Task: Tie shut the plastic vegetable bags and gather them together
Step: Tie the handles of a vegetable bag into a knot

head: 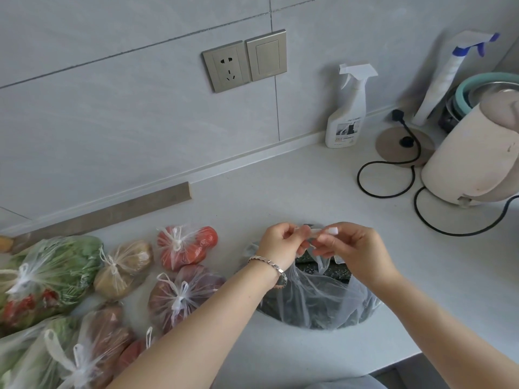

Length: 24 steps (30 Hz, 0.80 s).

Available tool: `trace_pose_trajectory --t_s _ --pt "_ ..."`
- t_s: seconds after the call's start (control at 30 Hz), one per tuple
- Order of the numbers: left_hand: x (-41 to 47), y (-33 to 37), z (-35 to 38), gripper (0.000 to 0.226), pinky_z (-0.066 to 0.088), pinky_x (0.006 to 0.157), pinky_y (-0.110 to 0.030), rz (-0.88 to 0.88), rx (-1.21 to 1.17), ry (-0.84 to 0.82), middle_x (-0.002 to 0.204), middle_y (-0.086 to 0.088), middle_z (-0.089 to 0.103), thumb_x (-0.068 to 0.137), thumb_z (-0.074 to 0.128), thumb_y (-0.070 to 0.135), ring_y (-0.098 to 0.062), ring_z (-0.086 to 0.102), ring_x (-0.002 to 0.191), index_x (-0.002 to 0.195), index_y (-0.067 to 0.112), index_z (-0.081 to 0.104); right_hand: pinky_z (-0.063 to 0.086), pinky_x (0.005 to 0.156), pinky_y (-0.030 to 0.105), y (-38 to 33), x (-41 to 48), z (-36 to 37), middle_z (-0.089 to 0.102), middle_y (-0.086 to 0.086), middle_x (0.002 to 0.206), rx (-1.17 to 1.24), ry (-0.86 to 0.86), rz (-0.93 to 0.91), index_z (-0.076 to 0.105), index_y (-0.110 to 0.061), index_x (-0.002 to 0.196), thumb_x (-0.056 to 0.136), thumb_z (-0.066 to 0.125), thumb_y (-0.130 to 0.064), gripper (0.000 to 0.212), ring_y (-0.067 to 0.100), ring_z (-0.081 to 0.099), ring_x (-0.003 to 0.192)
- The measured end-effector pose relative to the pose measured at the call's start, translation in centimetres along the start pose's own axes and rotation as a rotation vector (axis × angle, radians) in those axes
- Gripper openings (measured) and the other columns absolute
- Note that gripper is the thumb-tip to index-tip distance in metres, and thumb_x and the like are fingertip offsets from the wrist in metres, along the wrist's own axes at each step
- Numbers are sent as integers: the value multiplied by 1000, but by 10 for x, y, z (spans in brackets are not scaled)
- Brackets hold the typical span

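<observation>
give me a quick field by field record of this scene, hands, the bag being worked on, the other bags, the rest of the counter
left hand: pinching a bag handle, bracelet on the wrist
right hand: pinching the other handle
bag in work: dark leafy greens bag, handles raised, not yet knotted
tied bags: tomato bag, potato bag, purple bag, green-leaf bag, all knotted, grouped at left
counter: white
other items: spray bottle by the wall, kettle at right

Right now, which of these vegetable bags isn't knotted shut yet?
The bag of dark greens, alone on the right; both hands are pulling its handles, while the others at left show knots.
</observation>
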<state>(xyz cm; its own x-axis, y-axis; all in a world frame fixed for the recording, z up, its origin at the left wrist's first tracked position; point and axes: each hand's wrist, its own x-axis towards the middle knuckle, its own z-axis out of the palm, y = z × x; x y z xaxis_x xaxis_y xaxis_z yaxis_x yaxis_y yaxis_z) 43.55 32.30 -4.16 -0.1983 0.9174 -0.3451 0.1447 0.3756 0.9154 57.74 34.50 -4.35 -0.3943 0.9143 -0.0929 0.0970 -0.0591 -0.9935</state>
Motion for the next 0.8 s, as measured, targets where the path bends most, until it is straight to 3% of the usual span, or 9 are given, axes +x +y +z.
trace_pose_trajectory --t_s 0.13,0.23,0.3,0.37,0.4,0.53,0.63,0.73,0.8 --pt "1 -2 -3 24 41 48 -4 -34 -73 -17 48 8 56 90 53 20 3 48 38 70 7 56 51 56 13 3 2 -1 71 -10 61 -144 129 -25 63 -16 70 79 62 -23 12 8 68 59" --pt "-1 -3 -3 26 44 51 -6 -54 -74 -52 45 9 56 90 54 20 0 48 44 65 12 54 38 50 19 1 2 -2 67 11 66 -263 227 -31 64 -11 69 86 55 -30 26 22 51 53" --pt "-3 -1 -4 26 43 51 -5 -72 -48 -60 53 6 56 90 54 21 -3 49 49 64 12 53 37 58 18 1 4 -3 57 11 69 -123 216 75 63 -6 73 90 50 -32 34 19 45 61" --pt "-1 1 -6 24 40 53 -11 -109 -59 -54 61 -5 52 89 54 19 -8 49 54 68 9 55 39 72 28 0 10 -9 53 10 69 85 226 221 59 -4 69 90 53 -30 34 21 46 68" --pt "2 2 -9 21 38 57 -17 -127 -41 -43 66 -9 50 88 54 20 -13 47 58 71 8 56 37 71 33 -1 15 -14 52 9 66 158 247 291 57 -5 67 87 56 -26 30 22 45 67" --pt "18 -7 -42 32 33 60 -28 52 447 0 62 -2 41 87 54 33 -16 39 58 63 12 53 29 41 19 6 30 -42 47 -2 47 303 196 541 50 -12 55 84 58 -12 30 12 38 44" --pt "20 -44 -78 40 39 80 -31 234 1047 41 86 1 56 87 48 47 -17 47 85 66 15 59 16 31 14 40 19 -58 35 -7 38 128 224 681 44 -18 43 82 62 -10 44 7 25 33" --pt "10 -86 -87 61 29 84 -30 60 1173 -63 103 5 57 73 25 70 -19 45 103 81 24 63 19 30 11 79 -6 -62 39 -4 40 31 304 829 47 -15 49 78 68 -11 36 5 25 26" --pt "6 -105 -79 51 27 84 -31 -13 1172 -79 105 5 57 79 33 67 -20 44 106 86 25 63 21 29 10 94 -15 -60 41 0 45 39 377 869 49 -12 51 77 68 -8 32 5 26 22"
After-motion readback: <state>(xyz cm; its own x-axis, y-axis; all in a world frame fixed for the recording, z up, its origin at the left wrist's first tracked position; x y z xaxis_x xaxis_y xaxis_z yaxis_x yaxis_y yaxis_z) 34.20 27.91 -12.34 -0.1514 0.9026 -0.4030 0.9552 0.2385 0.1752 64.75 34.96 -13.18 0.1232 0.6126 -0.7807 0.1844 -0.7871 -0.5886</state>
